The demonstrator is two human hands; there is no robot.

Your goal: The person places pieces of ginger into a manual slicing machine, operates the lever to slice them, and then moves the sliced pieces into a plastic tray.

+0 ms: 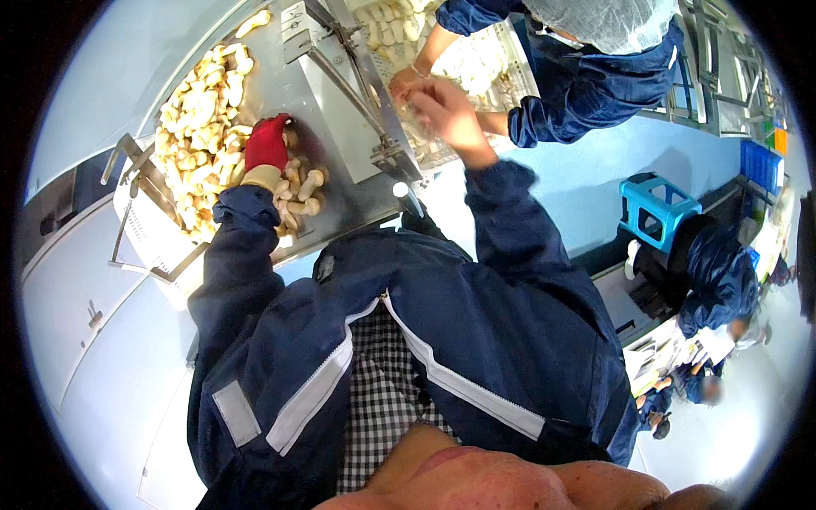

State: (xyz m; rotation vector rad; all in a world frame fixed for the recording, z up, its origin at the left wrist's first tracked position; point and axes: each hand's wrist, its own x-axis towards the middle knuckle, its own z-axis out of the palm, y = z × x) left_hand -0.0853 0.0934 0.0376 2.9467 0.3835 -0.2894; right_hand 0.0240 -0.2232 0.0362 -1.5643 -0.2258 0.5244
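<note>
My left hand (266, 145), in a red glove with a tan cuff, reaches among mushrooms at the right side of a large heap of pale, thick-stemmed mushrooms (203, 108) on a metal table (344, 201). Its fingertips point away from me, and I cannot tell whether they grip a mushroom. More mushrooms (306, 191) lie just right of its cuff. My bare right hand (440, 111) is blurred, over the near left part of a tray of mushrooms (456, 159), close beside a co-worker's hand. Whether it holds anything is not clear.
A metal frame with bars (347, 95) stands between heap and tray. A co-worker in blue (574, 95) leans over the tray's right side. A white perforated crate (143, 236) is at the left, below a metal bracket. A blue stool (660, 204) and other people are farther right.
</note>
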